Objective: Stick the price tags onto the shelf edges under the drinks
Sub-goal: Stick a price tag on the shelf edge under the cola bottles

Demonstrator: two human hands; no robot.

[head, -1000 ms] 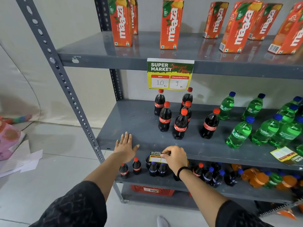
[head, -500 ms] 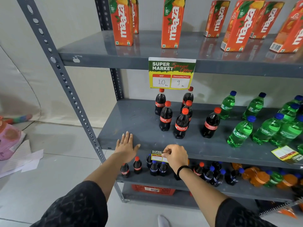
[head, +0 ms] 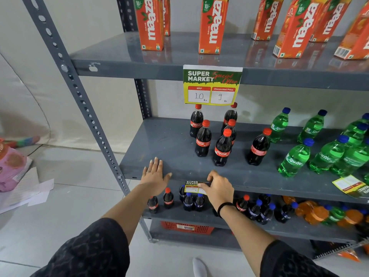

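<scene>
The price tag (head: 193, 187) in hand sits against the front edge of the middle shelf (head: 279, 188), below the cola bottles (head: 221, 149), with its left half showing and its right half covered by the right hand (head: 218, 188). That hand is curled over the tag, thumb and fingertips pinched on its upper right part and pressing it to the shelf edge; whether the tag is already stuck down along its whole width cannot be told. The left hand (head: 154, 176) lies flat and spread on the shelf near its front left corner, holding nothing and seemingly bracing the person. So the step in hand looks to be fixing the second tag, the one for the colas. One finished tag (head: 212, 84) already hangs from the front edge of the top shelf (head: 123, 67), under the orange juice cartons (head: 211, 25), reading 10 and 9. Another loose tag (head: 352, 187) lies flat on the middle shelf near its front right edge, beside the green soda bottles (head: 295, 160). The next move probably calls for smoothing the present tag level along the edge and letting go without peeling it off, then reaching right for the loose tag to place it under the green bottles. The bottom shelf (head: 239, 222), with its mixed small bottles (head: 188, 200), shows no tag yet.
</scene>
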